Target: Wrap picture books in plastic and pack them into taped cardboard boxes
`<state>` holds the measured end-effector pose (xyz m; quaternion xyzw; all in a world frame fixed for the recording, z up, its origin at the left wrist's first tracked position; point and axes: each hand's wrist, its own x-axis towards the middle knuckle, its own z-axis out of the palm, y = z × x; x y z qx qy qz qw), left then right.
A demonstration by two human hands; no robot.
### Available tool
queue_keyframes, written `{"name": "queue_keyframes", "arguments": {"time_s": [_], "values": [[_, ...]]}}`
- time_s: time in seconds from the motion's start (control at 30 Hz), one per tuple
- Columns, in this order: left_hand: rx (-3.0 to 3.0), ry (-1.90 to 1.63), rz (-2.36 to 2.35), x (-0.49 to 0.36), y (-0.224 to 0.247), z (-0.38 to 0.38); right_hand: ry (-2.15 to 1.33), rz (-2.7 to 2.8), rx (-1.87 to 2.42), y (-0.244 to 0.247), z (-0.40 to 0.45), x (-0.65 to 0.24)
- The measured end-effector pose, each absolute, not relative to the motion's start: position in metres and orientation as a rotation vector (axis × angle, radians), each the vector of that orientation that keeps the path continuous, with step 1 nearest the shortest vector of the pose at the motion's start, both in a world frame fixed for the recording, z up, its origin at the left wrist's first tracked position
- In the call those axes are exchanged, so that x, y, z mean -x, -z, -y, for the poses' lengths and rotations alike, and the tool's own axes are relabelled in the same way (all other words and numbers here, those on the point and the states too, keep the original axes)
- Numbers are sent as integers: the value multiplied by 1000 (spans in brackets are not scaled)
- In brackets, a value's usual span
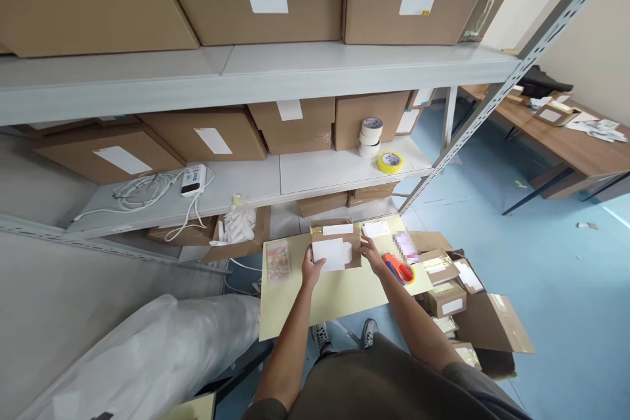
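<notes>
Over the pale yellow table, a small brown cardboard box is held between my two hands. My left hand grips its left side, with the thumb on a white sheet lying against the box. At the right edge, my right hand is closed on the box, some fingers hidden. A white label strip shows along the upper part. To the right lie a red and blue tape dispenser, a white stack of cards or labels and a phone-like blurred item.
A clear packet lies on the table's left. An open carton of small boxes stands at the right. Ahead, a metal shelf bears cartons, tape rolls and a coiled white cable. A large wrapped bundle stands left.
</notes>
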<state>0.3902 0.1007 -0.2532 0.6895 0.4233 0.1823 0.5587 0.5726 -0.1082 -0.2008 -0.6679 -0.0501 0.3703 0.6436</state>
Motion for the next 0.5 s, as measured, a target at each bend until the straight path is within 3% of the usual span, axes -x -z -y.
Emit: {"name": "queue_keyframes", "arguments": {"time_s": [0.13,0.27,0.5], "values": [[-1632,-387,-1004,-386,246,-88,-878,207,1636,180,130,-569],[-1550,-181,-959,-381,246,-61,-1001,92,1727,185,144,-562],[-1702,-114,-975,-372,225,-56,-1059,20,1727,186,155,-569]]}}
